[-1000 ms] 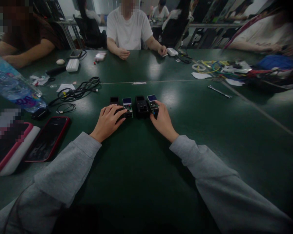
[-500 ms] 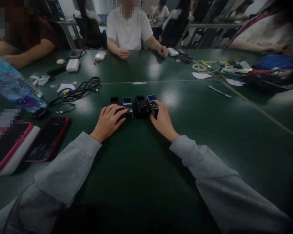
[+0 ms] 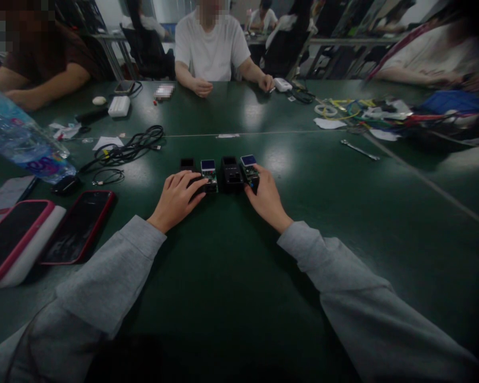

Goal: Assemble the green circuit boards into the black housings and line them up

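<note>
Around 12 o'clock, a black case (image 3: 187, 164) and a screened circuit board (image 3: 210, 174) are partly overlain by the loosely spread left hand (image 3: 175, 199); a second screened board (image 3: 248, 167) is gripped by the right hand (image 3: 266, 197), beside another case (image 3: 231, 174); farther, a black cable (image 3: 130, 151) is coiled at 11 o'clock

On the table (image 3: 231, 276), the inner casing (image 3: 230, 171) lies between the left circuit board (image 3: 208, 166) and the right circuit board (image 3: 248, 160). Left of the inner casing also lie the outer casing (image 3: 187, 164), a cable (image 3: 130, 151) and, nearer, a phone (image 3: 80, 226); right of it, farther back, a wrench (image 3: 359, 149).
</note>
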